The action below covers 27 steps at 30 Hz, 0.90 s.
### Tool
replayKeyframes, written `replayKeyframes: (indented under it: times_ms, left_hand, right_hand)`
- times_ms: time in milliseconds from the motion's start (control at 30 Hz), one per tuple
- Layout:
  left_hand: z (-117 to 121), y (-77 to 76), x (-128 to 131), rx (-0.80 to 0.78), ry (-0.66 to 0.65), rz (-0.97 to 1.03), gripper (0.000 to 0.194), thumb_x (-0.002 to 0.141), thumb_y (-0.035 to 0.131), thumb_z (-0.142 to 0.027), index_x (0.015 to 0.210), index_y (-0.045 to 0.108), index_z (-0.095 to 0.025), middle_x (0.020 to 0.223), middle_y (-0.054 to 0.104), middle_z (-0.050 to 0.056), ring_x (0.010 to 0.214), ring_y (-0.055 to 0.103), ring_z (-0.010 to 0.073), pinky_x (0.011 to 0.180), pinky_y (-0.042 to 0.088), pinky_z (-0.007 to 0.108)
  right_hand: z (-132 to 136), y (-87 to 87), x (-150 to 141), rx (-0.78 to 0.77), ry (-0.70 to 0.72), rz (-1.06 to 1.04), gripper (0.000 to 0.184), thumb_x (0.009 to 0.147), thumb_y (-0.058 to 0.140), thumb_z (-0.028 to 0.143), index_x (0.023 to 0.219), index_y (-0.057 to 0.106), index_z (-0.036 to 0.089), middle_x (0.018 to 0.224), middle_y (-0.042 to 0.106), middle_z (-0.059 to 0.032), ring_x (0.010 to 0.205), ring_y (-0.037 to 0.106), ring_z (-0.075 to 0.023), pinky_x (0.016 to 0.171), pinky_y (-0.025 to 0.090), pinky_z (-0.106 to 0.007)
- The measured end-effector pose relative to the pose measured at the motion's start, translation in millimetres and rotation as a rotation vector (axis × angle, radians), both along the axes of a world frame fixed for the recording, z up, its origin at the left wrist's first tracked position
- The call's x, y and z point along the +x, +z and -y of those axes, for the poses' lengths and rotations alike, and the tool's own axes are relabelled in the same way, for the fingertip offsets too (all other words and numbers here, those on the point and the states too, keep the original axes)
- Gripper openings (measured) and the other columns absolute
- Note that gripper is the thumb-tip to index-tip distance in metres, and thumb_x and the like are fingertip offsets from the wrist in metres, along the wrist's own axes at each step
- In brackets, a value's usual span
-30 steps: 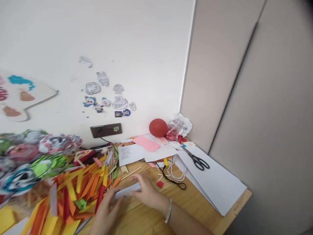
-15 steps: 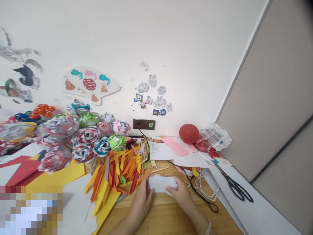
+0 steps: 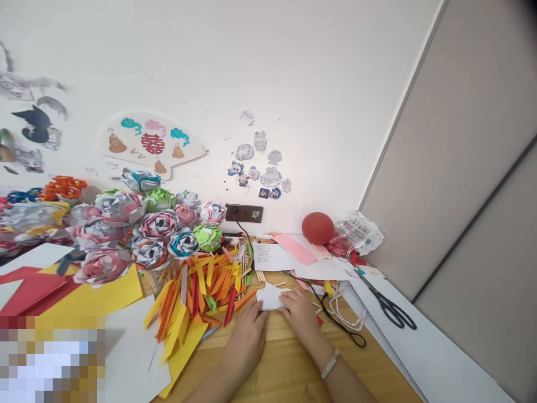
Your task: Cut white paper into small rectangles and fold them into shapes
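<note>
A small piece of white paper (image 3: 269, 298) lies low over the wooden table, its upper edge uneven and one corner pointing up. At its lower left edge, my left hand (image 3: 246, 338) grips it with the fingertips. My right hand (image 3: 300, 314) bends its fingers over the paper's right side and presses it. Just left of my hands is a pile of folded paper strips (image 3: 216, 282) in orange, yellow and red. Under my fingers, the paper's edges are hidden.
Paper flowers (image 3: 157, 226) crowd the back left, above yellow sheets (image 3: 113, 294). To the right are black-handled scissors (image 3: 392, 308), a bead string (image 3: 350, 322) and a black cord (image 3: 335, 324). A red balloon (image 3: 318, 228) rests by the wall near a printed sheet (image 3: 271, 257).
The white paper has gone from lifted and facing me to lower and flatter, further from me. Both hands have moved forward with it, and the right fingers now press over it. The view has shifted slightly.
</note>
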<state>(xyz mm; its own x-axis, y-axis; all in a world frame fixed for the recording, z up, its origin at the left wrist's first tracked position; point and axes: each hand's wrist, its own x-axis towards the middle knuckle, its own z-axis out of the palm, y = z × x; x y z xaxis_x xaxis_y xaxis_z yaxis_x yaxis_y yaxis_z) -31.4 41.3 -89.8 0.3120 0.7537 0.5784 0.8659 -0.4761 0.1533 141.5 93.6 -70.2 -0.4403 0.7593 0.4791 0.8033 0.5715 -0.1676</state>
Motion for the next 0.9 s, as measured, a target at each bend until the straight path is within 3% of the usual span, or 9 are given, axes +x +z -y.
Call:
replayKeyframes:
  times_ms: [200, 500, 700, 800, 900]
  left_hand:
    - [-3.8, -3.5, -0.9, 0.003, -0.020, -0.016, 0.041, 0.077, 0.042, -0.004, 0.112, 0.060, -0.013, 0.118, 0.064, 0.016, 0.109, 0.060, 0.0270, 0.093, 0.049, 0.045]
    - [-3.1, -0.4, -2.1, 0.013, 0.014, -0.009, 0.046, 0.075, 0.040, -0.002, 0.116, 0.055, -0.015, 0.127, 0.058, 0.015, 0.118, 0.054, 0.0241, 0.096, 0.047, 0.042]
    - [-0.2, 2.7, -0.3, -0.002, 0.036, -0.096, 0.041, 0.077, 0.042, -0.005, 0.113, 0.059, -0.015, 0.125, 0.060, 0.015, 0.115, 0.056, 0.0252, 0.095, 0.048, 0.040]
    - [2.0, 11.5, -0.9, -0.028, 0.079, -0.125, 0.043, 0.077, 0.040, -0.003, 0.115, 0.058, -0.013, 0.125, 0.059, 0.016, 0.117, 0.054, 0.0253, 0.096, 0.047, 0.042]
    - [11.8, 30.6, -6.2, -0.049, 0.134, -0.157, 0.053, 0.069, 0.037, 0.005, 0.118, 0.054, -0.005, 0.127, 0.056, 0.021, 0.118, 0.052, 0.0276, 0.095, 0.046, 0.044]
  right_hand:
    - [-8.5, -3.2, 6.1, 0.000, -0.014, 0.003, 0.019, 0.084, 0.055, 0.013, 0.070, 0.065, 0.021, 0.075, 0.068, -0.0017, 0.078, 0.059, -0.0187, 0.074, 0.042, -0.028]
    - [1.2, 2.1, 2.7, 0.038, -0.101, -0.112, 0.019, 0.086, 0.051, 0.013, 0.073, 0.064, 0.018, 0.075, 0.067, -0.0027, 0.076, 0.059, -0.0171, 0.069, 0.040, -0.025]
    - [3.2, 12.8, 1.9, 0.109, -0.093, -0.240, 0.022, 0.090, 0.042, 0.014, 0.080, 0.062, 0.016, 0.079, 0.065, -0.0058, 0.079, 0.058, -0.0200, 0.074, 0.041, -0.031]
    - [12.1, 24.1, 7.1, 0.122, -0.042, -0.282, 0.023, 0.091, 0.039, 0.014, 0.088, 0.062, 0.017, 0.089, 0.065, -0.0073, 0.089, 0.057, -0.0204, 0.082, 0.041, -0.034]
    - [33.9, 29.2, 12.6, 0.090, 0.055, -0.271, 0.019, 0.088, 0.044, 0.013, 0.087, 0.062, 0.019, 0.088, 0.067, -0.0042, 0.088, 0.058, -0.0182, 0.082, 0.042, -0.031]
